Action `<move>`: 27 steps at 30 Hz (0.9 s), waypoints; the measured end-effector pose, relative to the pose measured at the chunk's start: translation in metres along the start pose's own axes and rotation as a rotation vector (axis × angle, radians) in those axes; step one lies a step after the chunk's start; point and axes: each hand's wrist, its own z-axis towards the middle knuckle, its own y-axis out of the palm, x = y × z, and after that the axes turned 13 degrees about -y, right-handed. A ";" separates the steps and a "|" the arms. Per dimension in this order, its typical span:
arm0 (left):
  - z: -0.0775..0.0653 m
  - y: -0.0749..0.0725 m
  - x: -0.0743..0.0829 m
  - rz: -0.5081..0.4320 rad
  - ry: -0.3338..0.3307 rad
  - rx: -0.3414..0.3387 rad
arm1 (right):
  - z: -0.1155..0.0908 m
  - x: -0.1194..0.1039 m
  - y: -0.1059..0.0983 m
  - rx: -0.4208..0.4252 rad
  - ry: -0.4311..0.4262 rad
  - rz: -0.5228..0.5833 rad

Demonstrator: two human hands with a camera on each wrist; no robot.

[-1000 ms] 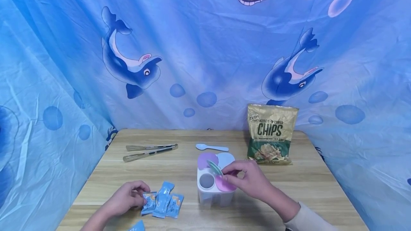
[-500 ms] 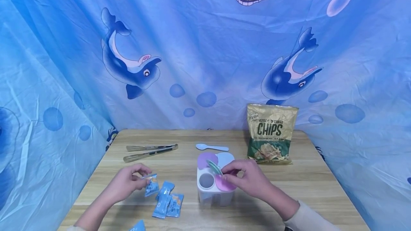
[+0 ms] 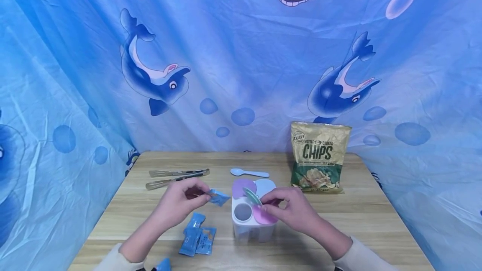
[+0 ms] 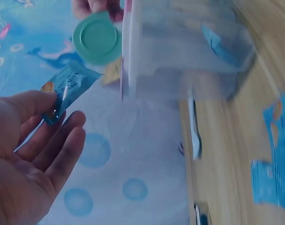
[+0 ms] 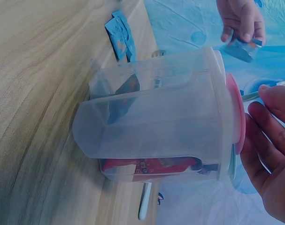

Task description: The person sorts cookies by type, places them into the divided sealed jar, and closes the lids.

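My left hand [image 3: 182, 202] pinches a small blue snack packet [image 3: 219, 197] between thumb and fingers, raised above the table just left of the container. My right hand [image 3: 293, 210] pinches a round green lid [image 4: 97, 40], tilted up over the clear, white-topped storage container [image 5: 156, 126]. Purple [image 3: 244, 188], light blue [image 3: 265, 185] and pink [image 3: 265, 216] lids cover its other sections, while the front-left round opening [image 3: 242, 212] is uncovered. Through the wall in the right wrist view show a blue packet [image 5: 124, 97] and a red package [image 5: 154, 168].
Several blue packets [image 3: 193, 239] lie left of the container, and another [image 3: 164, 264] lies at the near edge. Metal tongs [image 3: 177, 175] and a pale spoon [image 3: 249, 173] are behind. A chips bag [image 3: 320, 158] stands at the back right.
My left hand has picked up one blue packet from the pile and carried it up and right towards the container. My right hand and the green lid have stayed in place.
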 end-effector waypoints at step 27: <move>0.013 0.062 0.011 0.164 0.249 -0.039 | 0.000 0.000 0.001 0.000 -0.007 -0.014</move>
